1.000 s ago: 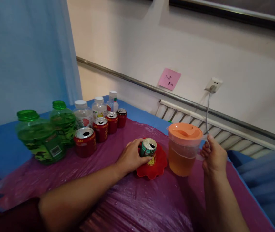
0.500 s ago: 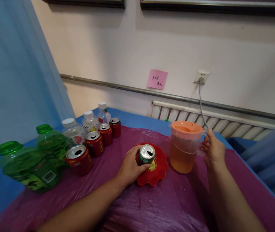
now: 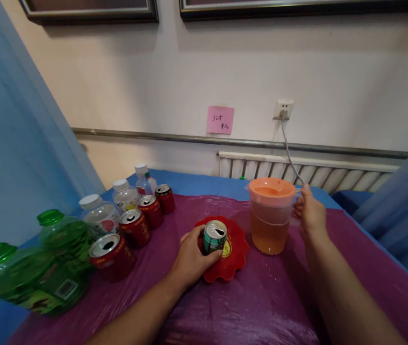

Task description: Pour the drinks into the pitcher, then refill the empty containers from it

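My left hand point(image 3: 194, 253) is wrapped round a small green drink can point(image 3: 214, 236) with an opened silver top. The can is upright, over a red scalloped plate point(image 3: 239, 249) that bears a yellow print. To the right of the plate is a clear plastic pitcher point(image 3: 270, 225) with an orange lid, partly filled with amber liquid. Closed round the pitcher's handle is my right hand point(image 3: 311, 211), thumb on top. The pitcher stands close to upright; whether its base touches the table I cannot tell.
At the left stand several opened red cans point(image 3: 135, 228), clear bottles with white caps point(image 3: 99, 216) and green bottles point(image 3: 33, 280). Purple plastic sheeting point(image 3: 218, 311) covers the blue table. Behind are a radiator point(image 3: 257, 165), a pipe and a plugged-in cord point(image 3: 290, 155). Blue curtains point(image 3: 28, 120) hang at both sides.
The camera view has turned slightly, shifting most of the scene leftward. Both hands keep their hold on the can and the pitcher. The can's top is tilted a little more toward me.
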`<action>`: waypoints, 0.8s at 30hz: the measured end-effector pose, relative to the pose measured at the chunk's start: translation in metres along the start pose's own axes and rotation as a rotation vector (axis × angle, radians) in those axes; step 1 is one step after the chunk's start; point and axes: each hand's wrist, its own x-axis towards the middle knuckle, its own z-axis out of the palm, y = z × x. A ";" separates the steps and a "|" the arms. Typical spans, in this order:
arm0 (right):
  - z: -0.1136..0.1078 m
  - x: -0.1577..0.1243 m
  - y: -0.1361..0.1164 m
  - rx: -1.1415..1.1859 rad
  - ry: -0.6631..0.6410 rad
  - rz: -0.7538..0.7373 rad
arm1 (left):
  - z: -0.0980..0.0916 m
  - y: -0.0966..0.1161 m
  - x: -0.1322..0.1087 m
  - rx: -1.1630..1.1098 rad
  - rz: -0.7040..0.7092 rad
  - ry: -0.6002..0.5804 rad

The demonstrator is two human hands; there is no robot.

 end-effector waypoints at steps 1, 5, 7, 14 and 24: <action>0.000 0.000 0.000 -0.002 0.021 -0.001 | 0.000 0.000 0.000 0.003 -0.007 -0.009; 0.002 -0.001 -0.001 -0.007 0.074 -0.002 | 0.002 -0.003 0.000 -0.012 -0.011 -0.028; 0.002 -0.002 -0.001 -0.010 0.080 -0.002 | 0.002 -0.004 0.000 -0.017 -0.008 -0.027; 0.002 -0.002 -0.001 -0.018 0.094 -0.001 | 0.004 -0.008 0.001 -0.047 0.000 -0.018; 0.002 -0.004 -0.004 -0.033 0.103 0.008 | 0.004 -0.005 0.000 -0.033 -0.004 -0.014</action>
